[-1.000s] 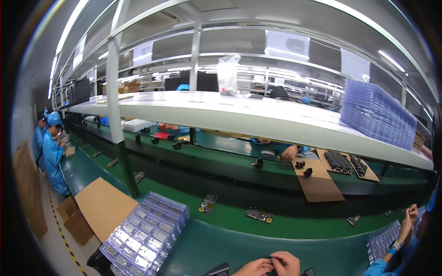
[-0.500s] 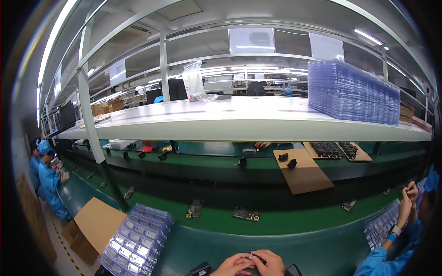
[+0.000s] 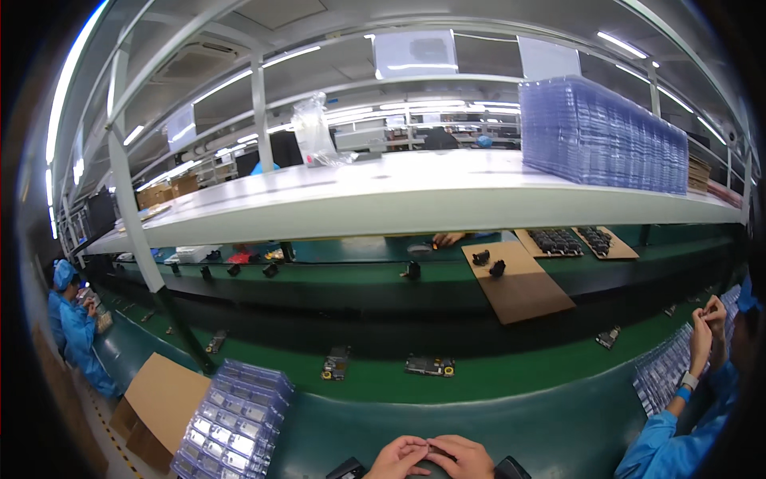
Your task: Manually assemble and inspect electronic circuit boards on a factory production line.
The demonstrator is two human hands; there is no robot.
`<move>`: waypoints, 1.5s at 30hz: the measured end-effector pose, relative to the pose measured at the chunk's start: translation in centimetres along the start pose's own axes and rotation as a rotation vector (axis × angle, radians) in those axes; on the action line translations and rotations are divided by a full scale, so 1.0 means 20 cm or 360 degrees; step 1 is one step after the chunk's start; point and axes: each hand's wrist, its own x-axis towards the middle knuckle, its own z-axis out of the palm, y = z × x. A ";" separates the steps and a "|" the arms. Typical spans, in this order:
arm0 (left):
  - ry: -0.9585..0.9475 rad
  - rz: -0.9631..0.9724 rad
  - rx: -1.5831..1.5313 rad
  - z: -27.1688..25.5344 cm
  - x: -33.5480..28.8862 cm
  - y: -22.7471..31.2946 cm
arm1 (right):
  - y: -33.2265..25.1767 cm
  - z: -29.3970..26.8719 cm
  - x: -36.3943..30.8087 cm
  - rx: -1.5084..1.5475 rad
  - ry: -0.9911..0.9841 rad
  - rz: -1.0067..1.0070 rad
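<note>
Both hands meet at the near edge of the green worktop (image 3: 495, 407), left hand (image 3: 396, 459) and right hand (image 3: 461, 457) fingertip to fingertip over a small dark part (image 3: 431, 469) between two black devices; whether either grip has closed I cannot tell, so steady, close fingertip work looks wisest.

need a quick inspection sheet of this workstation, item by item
surface: green conveyor belt, white shelf above it
job's things: small dark part under both hands, mostly hidden
clutter: circuit boards on the belt, stacked clear trays at left, cardboard sheet
grippers: left hand and right hand together at the bottom edge, fingers meeting
cables: nothing seen
surroundings: co-worker in blue at right, another at left, tray stack on the shelf
</note>
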 end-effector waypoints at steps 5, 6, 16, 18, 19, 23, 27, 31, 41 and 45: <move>0.0059 0.0323 0.0281 -0.04 0.02 -0.05 | 0.07 0.07 -0.01 -0.0254 0.0060 -0.0457; 0.0079 0.0334 0.0301 -0.03 0.02 -0.05 | 0.08 0.06 -0.01 -0.0199 0.0011 -0.0430; 0.0144 0.0337 0.0390 -0.08 0.05 -0.03 | 0.06 0.04 -0.02 -0.0224 0.0096 -0.0422; 0.0127 0.0333 0.0399 -0.08 0.04 -0.01 | 0.05 0.03 -0.02 -0.0176 0.0057 -0.0482; 0.0124 0.0332 0.0401 -0.09 0.05 0.00 | 0.06 0.03 -0.01 -0.0177 0.0061 -0.0481; 0.0198 0.0459 0.0414 -0.18 0.14 -0.08 | 0.12 0.05 -0.01 -0.0126 0.0054 -0.0412; 0.0732 0.0736 0.0976 -0.43 0.34 -0.07 | 0.18 0.05 -0.02 -0.0125 0.0091 -0.0307; 0.1282 0.1182 0.1777 -0.55 0.47 0.16 | 0.15 0.02 -0.01 -0.0050 0.0054 -0.0220; 0.1650 0.0229 0.2491 -0.61 0.68 0.30 | 0.10 -0.01 0.04 0.0042 -0.0002 0.0143; 0.1512 0.0369 0.2319 -0.68 0.66 0.29 | 0.09 0.01 0.03 0.0092 0.0093 0.0063</move>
